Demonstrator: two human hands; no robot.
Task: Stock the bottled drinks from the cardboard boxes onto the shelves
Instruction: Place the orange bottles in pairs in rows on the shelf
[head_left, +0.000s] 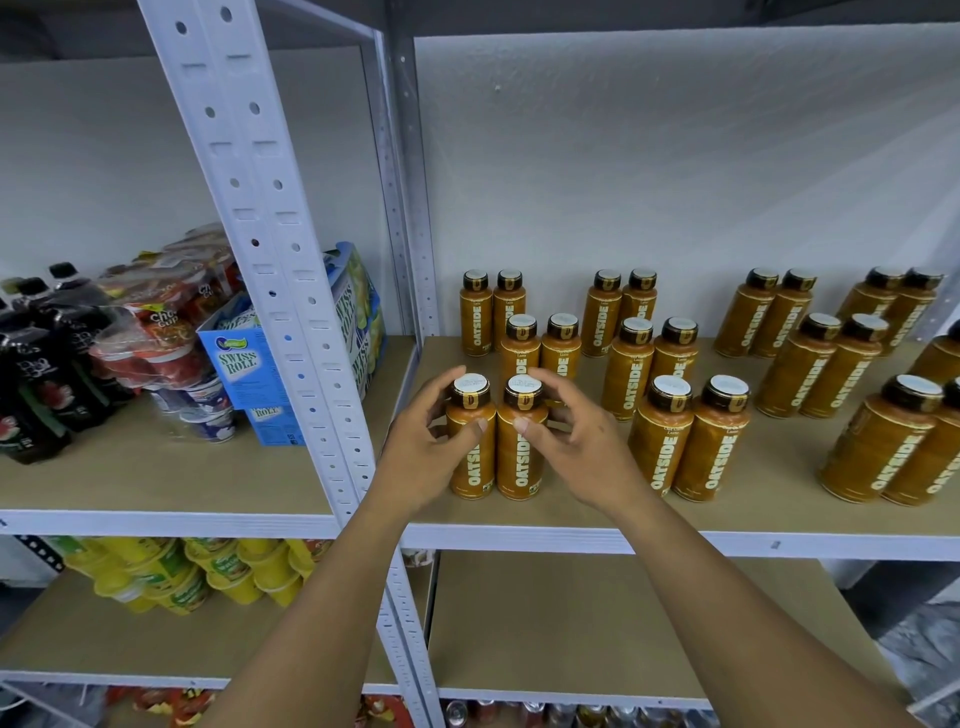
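A white metal shelving rack (270, 249) stands against a pale wall (675, 156), split into two bays by its punched upright. The right bay's upper shelf (597, 514) is a tan board carrying orange OATSIDE bottles (665, 441), all upright with dark collars and white cap tops. They stand in pairs, each column of pairs running from the back towards the front edge, with bare board between the columns. The lower shelf (571, 623) beneath it shows only its tan board from here.

In the left bay, at the same height, sit dark drink bottles (36, 384), wrapped packs of red cups (156, 332) and blue Swiss Roll boxes (244, 374). Under those, yellow cups (171, 577) are stacked on their sides, and can tops (519, 714) show at the very bottom.

The person reaches in with both bare arms to the nearest pair of the leftmost column, close to the shelf's front edge. The left hand (426, 447) curls round the left front bottle (470, 452), thumb on its shoulder and fingers behind the cap. The right hand (576, 431) wraps the right front bottle (522, 457) likewise, thumb on the front, fingers arched behind the neck. The two bottles stand on the board, touching side by side.
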